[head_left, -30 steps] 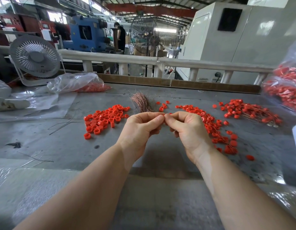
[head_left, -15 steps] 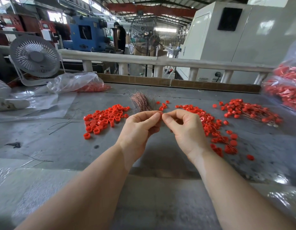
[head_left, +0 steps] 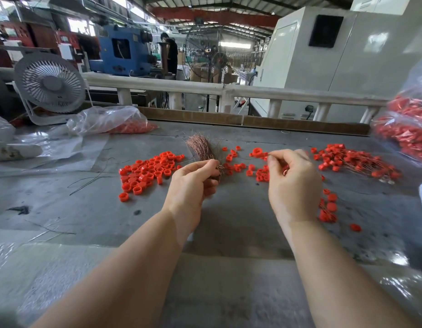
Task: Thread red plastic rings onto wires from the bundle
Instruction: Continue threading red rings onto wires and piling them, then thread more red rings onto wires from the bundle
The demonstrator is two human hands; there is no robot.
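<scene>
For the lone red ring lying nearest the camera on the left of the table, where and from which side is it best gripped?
Probably pinch the lone red ring across its outer wall, coming from above. It appears to lie with its opening facing up, apart from the left pile of rings, so two opposite sides look free for fingertips. The left hand, closest to it, holds the wire bundle.

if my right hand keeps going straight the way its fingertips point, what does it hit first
Probably the red ring just beyond the right hand, whose pinching fingertips point up and left. More loose rings lie further along; depth is unclear, so it may pass above them.
</scene>
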